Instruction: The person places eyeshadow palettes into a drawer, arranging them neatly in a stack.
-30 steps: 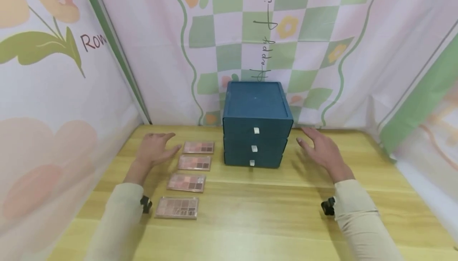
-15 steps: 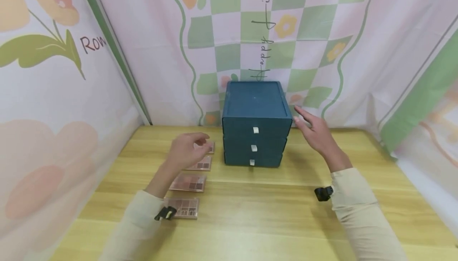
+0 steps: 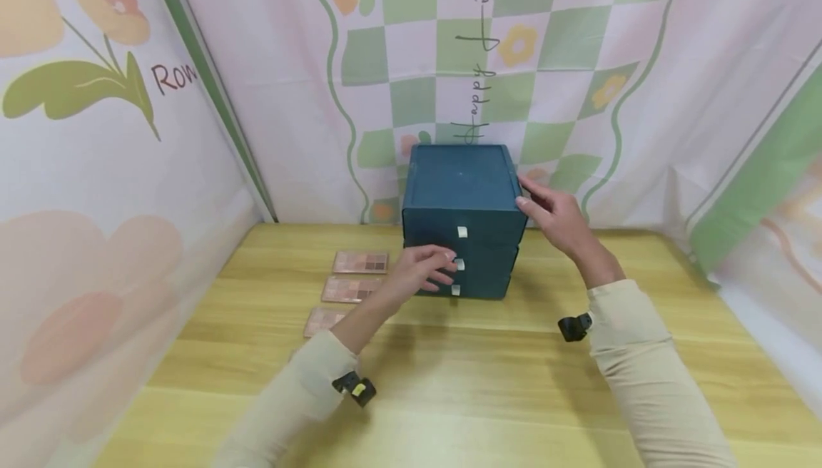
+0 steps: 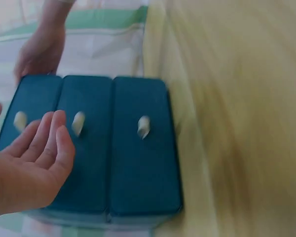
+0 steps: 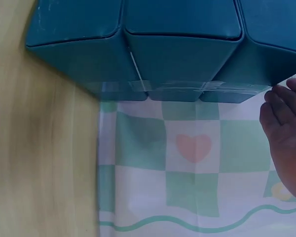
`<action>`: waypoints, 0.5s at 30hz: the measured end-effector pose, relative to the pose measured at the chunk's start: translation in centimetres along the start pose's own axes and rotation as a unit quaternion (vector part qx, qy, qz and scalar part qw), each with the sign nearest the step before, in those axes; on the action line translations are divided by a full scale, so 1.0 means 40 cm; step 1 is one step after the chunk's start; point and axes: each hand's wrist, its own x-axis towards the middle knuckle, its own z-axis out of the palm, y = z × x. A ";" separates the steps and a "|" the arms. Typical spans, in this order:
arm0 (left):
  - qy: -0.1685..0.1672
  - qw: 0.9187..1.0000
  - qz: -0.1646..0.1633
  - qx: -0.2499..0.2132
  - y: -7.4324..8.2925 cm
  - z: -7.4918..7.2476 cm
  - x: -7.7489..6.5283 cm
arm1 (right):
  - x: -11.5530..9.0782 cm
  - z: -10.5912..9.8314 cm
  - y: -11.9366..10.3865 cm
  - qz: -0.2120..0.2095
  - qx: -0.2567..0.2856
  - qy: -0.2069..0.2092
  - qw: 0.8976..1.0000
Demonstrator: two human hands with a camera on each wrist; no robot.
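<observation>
A dark blue drawer cabinet (image 3: pixel 462 179) with three stacked drawers and small white pull tabs stands at the back of the table. My left hand (image 3: pixel 417 275) is in front of it, near the middle drawer's pull tab (image 3: pixel 459 265); its fingers are loosely bent and hold nothing. In the left wrist view, the left hand (image 4: pixel 37 163) hovers before the drawer fronts. My right hand (image 3: pixel 557 220) touches the cabinet's upper right edge with thumb and fingertips, fingers fairly straight. Eyeshadow palettes (image 3: pixel 361 262) lie in a column left of the cabinet; the nearest is mostly hidden by my left sleeve.
The wooden table (image 3: pixel 488 397) runs under everything. A patterned curtain (image 3: pixel 411 54) hangs right behind the cabinet, with another printed cloth (image 3: pixel 96 204) along the left side. Small black cameras (image 3: pixel 574 327) are strapped at both wrists.
My left hand has moved right from beside the palettes to the drawer fronts. My right hand has risen from the table's right side to the cabinet's upper right edge. The cabinet stays put.
</observation>
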 end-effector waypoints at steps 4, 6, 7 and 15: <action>0.000 0.994 -0.039 -0.100 0.001 0.030 0.023 | 0.014 -0.003 -0.004 0.025 0.013 -0.023 0.999; 0.005 0.988 -0.047 -0.148 0.004 0.040 0.031 | 0.020 -0.005 -0.004 0.033 0.020 -0.030 0.999; 0.008 0.985 -0.048 -0.168 0.005 0.045 0.035 | 0.023 -0.006 -0.003 0.035 0.023 -0.033 0.999; 0.046 0.967 -0.034 -0.248 0.017 0.085 0.062 | 0.043 -0.009 0.005 0.023 0.048 -0.034 0.998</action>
